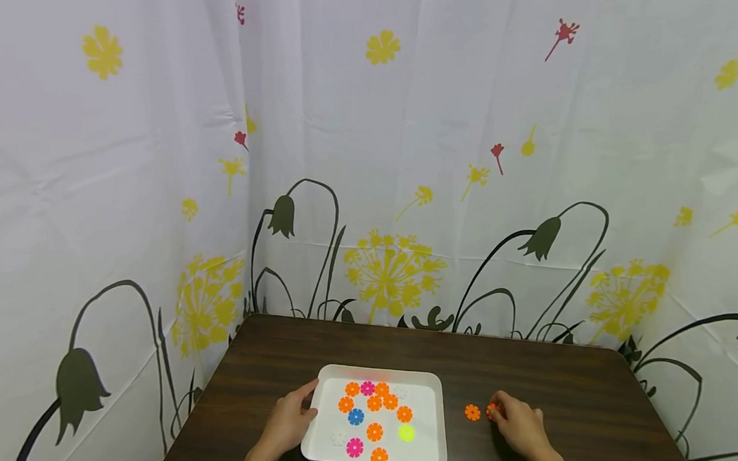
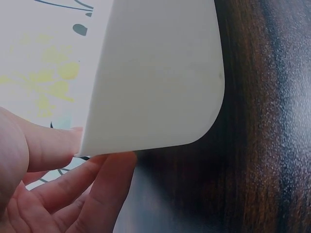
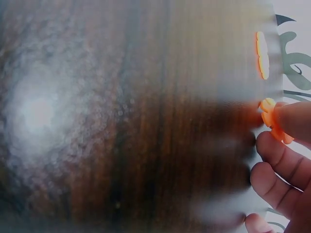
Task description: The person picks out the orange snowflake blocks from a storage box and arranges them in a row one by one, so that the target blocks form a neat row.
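Note:
In the head view my left hand point(image 1: 285, 423) grips the left side of a white rectangular tray point(image 1: 425, 396). The left wrist view shows the thumb and fingers pinching the rim of the tray point(image 2: 155, 87). To the tray's right, my right hand point(image 1: 522, 427) pinches an orange flower-shaped disc point(image 1: 491, 411) between thumb and forefinger, low over the table. That held disc point(image 3: 267, 115) is partly covered by the thumb in the right wrist view. Another orange flower disc point(image 1: 473, 412) lies on the table between the tray and the right hand.
Inside the tray are several orange discs point(image 1: 374, 432), two pink discs point(image 1: 355, 447), a blue disc point(image 1: 355, 416), a yellow-green disc point(image 1: 407, 432) and faint clear or white ones point(image 1: 338, 439). The dark wooden table point(image 1: 286, 345) meets a flower-printed curtain point(image 1: 411, 155) behind.

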Available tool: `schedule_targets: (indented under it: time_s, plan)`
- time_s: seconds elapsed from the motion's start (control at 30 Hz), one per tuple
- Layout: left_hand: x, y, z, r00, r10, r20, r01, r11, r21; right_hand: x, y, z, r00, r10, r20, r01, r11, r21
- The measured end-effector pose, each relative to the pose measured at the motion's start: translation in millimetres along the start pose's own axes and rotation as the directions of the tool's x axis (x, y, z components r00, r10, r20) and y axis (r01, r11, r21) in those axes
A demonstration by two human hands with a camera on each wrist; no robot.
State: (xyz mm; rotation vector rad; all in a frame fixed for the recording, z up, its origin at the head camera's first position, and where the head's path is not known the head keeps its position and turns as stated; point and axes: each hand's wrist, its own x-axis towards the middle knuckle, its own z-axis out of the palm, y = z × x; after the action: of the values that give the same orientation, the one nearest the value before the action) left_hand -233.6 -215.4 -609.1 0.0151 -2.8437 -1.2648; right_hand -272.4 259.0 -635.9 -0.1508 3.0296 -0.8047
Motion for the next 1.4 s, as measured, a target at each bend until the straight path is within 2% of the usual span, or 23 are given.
schedule_targets:
  time_s: [0.33,0.77,0.9,1.1,1.23,1.4]
  plan:
    - [0.4,0.4,-0.5,1.000,0.002,0.007,-0.002,1.000,-0.019,0.0,2,1,1.000,-0.016,-0.027,0.015,0.999,-0.037]
    - [-0.4,1.1,-2.1,1.000,-0.010,0.020,0.011,0.999,-0.038,-3.1,1,-3,0.998,-0.004,-0.062,0.002,1.000,-0.025]
    - [-0.2,1.0,-1.2,1.000,-0.006,0.019,0.006,1.000,-0.031,-1.6,-9,-7,0.993,-0.029,-0.111,0.026,0.999,-0.022]
    - [-0.5,1.2,-0.6,1.000,-0.007,0.018,0.007,0.999,-0.035,4.6,-34,-4,0.977,-0.115,-0.181,0.112,0.993,-0.024]
    - [-1.2,0.9,0.2,1.000,-0.006,0.019,0.007,0.999,-0.045,6.9,-51,1,0.970,-0.166,-0.176,0.163,0.986,-0.030]
    - [-0.9,-1.1,0.6,1.000,0.006,0.013,-0.005,0.998,-0.055,9.6,-71,10,0.970,-0.192,-0.151,0.192,0.981,-0.015]
